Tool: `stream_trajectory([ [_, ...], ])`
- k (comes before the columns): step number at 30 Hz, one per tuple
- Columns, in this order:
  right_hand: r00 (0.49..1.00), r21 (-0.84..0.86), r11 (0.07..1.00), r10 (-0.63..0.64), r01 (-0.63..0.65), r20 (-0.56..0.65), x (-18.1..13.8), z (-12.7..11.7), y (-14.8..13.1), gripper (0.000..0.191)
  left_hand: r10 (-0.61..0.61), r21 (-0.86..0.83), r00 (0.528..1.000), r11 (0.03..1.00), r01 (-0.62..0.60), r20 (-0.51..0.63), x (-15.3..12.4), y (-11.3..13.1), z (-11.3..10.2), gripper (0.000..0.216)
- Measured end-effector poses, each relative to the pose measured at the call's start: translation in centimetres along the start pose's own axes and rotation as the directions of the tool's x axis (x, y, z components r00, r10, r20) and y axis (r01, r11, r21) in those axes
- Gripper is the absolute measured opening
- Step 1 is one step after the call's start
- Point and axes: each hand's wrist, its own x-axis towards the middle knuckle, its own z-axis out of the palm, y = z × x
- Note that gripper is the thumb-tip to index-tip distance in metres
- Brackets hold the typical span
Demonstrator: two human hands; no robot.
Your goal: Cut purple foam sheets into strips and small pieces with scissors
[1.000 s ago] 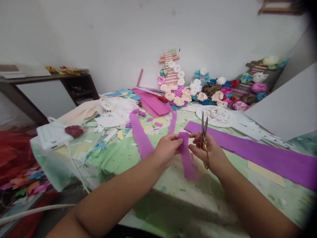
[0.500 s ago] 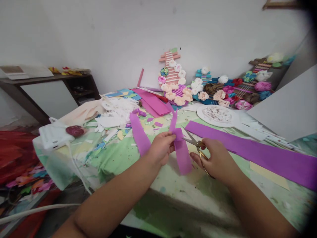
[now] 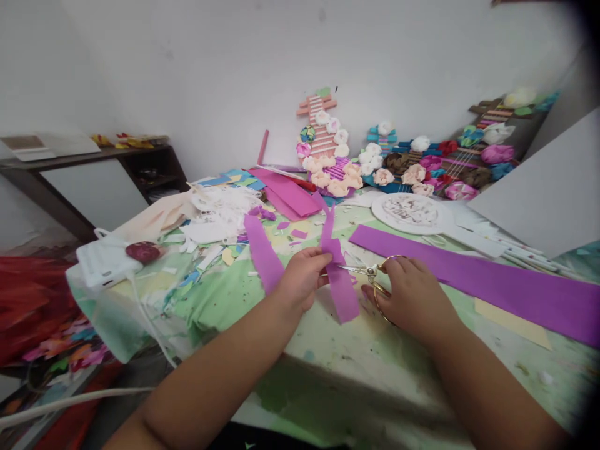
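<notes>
My left hand (image 3: 302,278) pinches the top of a short purple paper strip (image 3: 342,284), which hangs down in front of the table edge. My right hand (image 3: 412,297) grips gold-handled scissors (image 3: 368,272), fingers through the loops. The blades lie level and point left, meeting the strip just below my left fingers. A long purple paper sheet (image 3: 492,281) lies on the table to the right of my right hand. Another purple strip (image 3: 260,250) lies to the left of my left hand.
The green-stained table (image 3: 356,356) is strewn with paper scraps. A white plate (image 3: 410,212) sits behind the scissors, paper-flower crafts (image 3: 337,169) line the wall, a grey board (image 3: 548,194) leans at right, and a white device with cable (image 3: 105,259) sits at the left corner.
My right hand has turned the scissors from pointing upward to lying level, and brought the blades left onto the purple strip. My left hand has kept its pinch on the strip.
</notes>
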Motion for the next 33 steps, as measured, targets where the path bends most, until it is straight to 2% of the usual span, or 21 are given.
stream_trajectory([
  [10, 0.992, -0.046, 0.999, -0.016, 0.01, -0.127, 0.1, -0.3, -0.5, 0.03, 0.063, 0.141, 0.998, 0.988, -0.064, 0.012, -0.7, 0.3, 0.2, 0.018],
  [18, 0.982, -0.095, 0.995, -0.056, 0.039, -0.178, 0.1, 0.0, -0.4, 0.029, 0.087, 0.199, 0.996, 0.976, -0.092, 0.032, -1.1, 0.4, 0.5, 0.018],
  [23, 0.975, -0.084, 0.993, -0.096, 0.081, -0.199, 0.2, -0.1, -0.3, 0.028, 0.012, 0.228, 0.999, 0.973, -0.022, 0.045, -1.3, 0.3, 1.0, 0.012],
  [33, 0.969, -0.093, 0.996, -0.034, 0.012, -0.244, 0.5, -0.3, -0.3, 0.029, -0.091, 0.143, 0.99, 0.987, 0.075, 0.108, -1.7, -0.1, 1.7, 0.012],
])
